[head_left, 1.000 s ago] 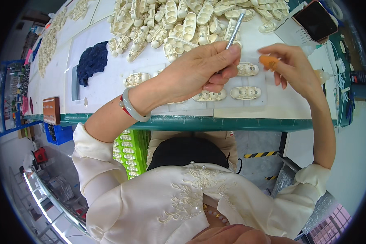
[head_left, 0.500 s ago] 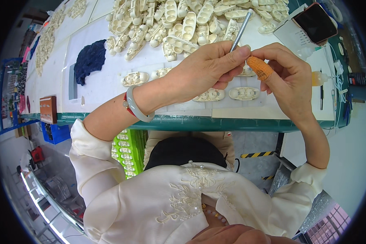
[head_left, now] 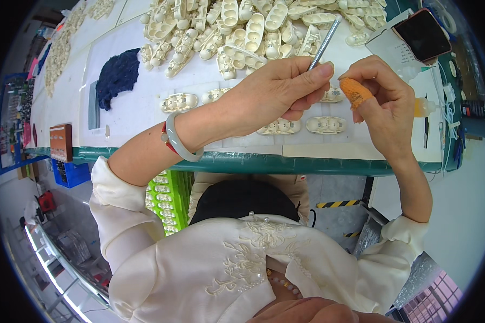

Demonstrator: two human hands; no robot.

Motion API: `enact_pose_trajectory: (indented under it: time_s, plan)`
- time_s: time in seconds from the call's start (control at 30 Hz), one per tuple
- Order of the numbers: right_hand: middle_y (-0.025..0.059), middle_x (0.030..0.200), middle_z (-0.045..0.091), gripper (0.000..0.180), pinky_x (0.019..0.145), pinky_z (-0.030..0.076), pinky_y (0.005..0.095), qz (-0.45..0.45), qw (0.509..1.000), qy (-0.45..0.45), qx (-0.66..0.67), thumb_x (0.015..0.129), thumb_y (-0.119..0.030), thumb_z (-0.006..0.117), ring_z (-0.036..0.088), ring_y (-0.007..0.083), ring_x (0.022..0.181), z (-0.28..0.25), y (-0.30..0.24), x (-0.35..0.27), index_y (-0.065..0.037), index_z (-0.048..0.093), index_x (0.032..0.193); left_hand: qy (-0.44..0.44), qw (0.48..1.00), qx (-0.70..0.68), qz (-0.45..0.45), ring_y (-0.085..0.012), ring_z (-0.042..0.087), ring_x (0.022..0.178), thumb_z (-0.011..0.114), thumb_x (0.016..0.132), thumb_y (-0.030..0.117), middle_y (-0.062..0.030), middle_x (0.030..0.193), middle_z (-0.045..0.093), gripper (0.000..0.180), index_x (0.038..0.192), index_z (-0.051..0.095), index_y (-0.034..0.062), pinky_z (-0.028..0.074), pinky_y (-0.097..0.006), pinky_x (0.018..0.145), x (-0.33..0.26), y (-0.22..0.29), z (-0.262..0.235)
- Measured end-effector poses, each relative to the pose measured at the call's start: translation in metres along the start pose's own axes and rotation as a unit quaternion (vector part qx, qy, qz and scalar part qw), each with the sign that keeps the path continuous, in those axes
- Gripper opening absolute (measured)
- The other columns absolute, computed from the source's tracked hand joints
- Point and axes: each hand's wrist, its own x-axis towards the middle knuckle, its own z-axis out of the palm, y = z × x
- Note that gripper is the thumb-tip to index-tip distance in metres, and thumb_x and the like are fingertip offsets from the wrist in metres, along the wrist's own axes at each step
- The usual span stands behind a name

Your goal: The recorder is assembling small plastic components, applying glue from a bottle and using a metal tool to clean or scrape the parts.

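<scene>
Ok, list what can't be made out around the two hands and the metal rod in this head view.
- Lower end of the metal rod: hidden inside the left hand.
- What the right hand pinches, if anything: covered by its orange-wrapped fingers.
- Cream plastic parts under the left hand: partly hidden by it.
- Small bottle: mostly behind the right hand.
- Pile of cream parts: cut off by the top edge.

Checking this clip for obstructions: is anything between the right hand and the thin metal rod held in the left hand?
Nothing visible. The left hand pinches the metal rod above the table; the right hand, with its orange finger cot, sits just beside it across open space.
</scene>
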Motion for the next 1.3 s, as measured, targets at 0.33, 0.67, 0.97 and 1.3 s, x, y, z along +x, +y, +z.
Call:
enact_pose_trajectory:
  time_s: [0.33,0.67,0.97,1.3]
  plan:
    - [0.0039,0.083,0.059,0.006,0.047,0.038,0.0186,0.179,0.973,-0.072,-0.128,0.079,-0.004,0.060,0.050,0.0052,0.057,-0.040,0.022,0.013,0.001,0.061,0.082,-0.027,0.994,-0.085,0.064,-0.0168,0.052,0.098,0.036,0.096,0.022,-0.0134,0.104,0.057,0.022,0.105,0.048,0.0053,0.040,-0.027,0.080,-0.005,0.001,-0.024]
    - [0.0028,0.076,0.056,0.019,0.056,0.040,0.0243,0.040,0.944,-0.208,-0.251,0.076,-0.010,0.062,0.046,0.0103,0.061,-0.033,0.033,0.020,-0.006,0.067,0.094,0.041,0.964,0.248,0.081,-0.0051,0.053,0.084,0.036,0.096,0.032,-0.0033,0.094,0.061,0.034,0.094,0.057,0.0048,0.043,-0.020,0.065,0.002,0.022,-0.010]
    - [0.0030,0.068,0.058,0.017,0.056,0.041,0.0214,0.160,0.960,-0.184,-0.141,0.073,-0.012,0.059,0.053,0.0081,0.063,-0.024,0.033,0.023,0.000,0.065,0.084,0.069,0.991,0.109,0.042,-0.0123,0.055,0.084,0.038,0.096,0.015,-0.0103,0.094,0.052,0.016,0.096,0.043,0.0001,0.050,-0.024,0.080,0.015,0.015,-0.008]
    - [0.0021,0.060,0.056,0.015,0.036,0.027,0.0179,0.191,0.956,-0.159,-0.158,0.073,-0.007,0.056,0.038,0.0022,0.040,-0.020,0.033,0.021,-0.002,0.063,0.086,0.059,0.993,0.034,0.096,-0.0189,0.058,0.099,0.040,0.094,0.008,-0.0194,0.110,0.052,0.007,0.093,0.039,0.0018,0.055,-0.028,0.080,0.025,0.017,-0.004]
